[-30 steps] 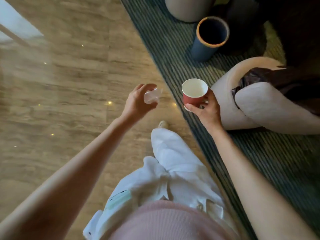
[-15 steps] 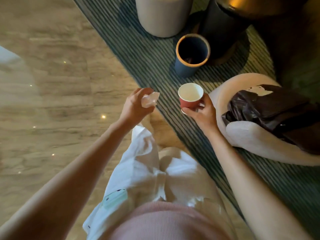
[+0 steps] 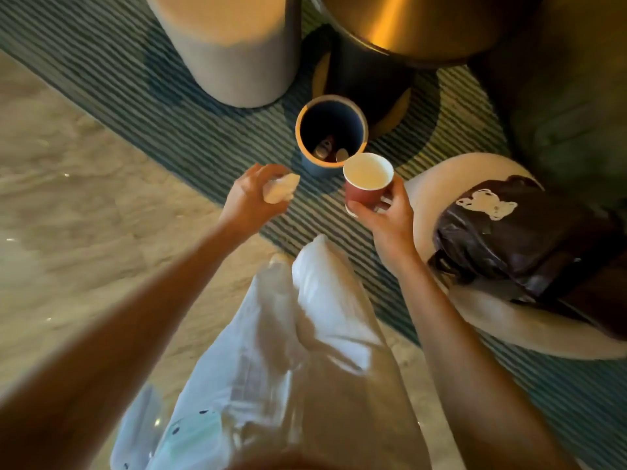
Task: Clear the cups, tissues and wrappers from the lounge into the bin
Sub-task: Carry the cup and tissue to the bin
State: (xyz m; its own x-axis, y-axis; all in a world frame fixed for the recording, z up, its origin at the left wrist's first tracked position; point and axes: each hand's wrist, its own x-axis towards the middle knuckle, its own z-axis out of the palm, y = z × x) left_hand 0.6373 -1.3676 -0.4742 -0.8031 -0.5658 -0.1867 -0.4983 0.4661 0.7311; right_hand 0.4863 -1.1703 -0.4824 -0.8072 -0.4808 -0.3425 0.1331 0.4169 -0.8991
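Beside the bin: left hand clutches crumpled tissue, right hand grips red paper cup. Centre each over the opening before release.

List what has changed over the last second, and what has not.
The person has walked up to the blue bin: it now sits just beyond both hands, its contents in view, and the red paper cup overlaps its rim. Nothing was let go. The left hand still pinches the crumpled tissue; the right hand still grips the cup upright.
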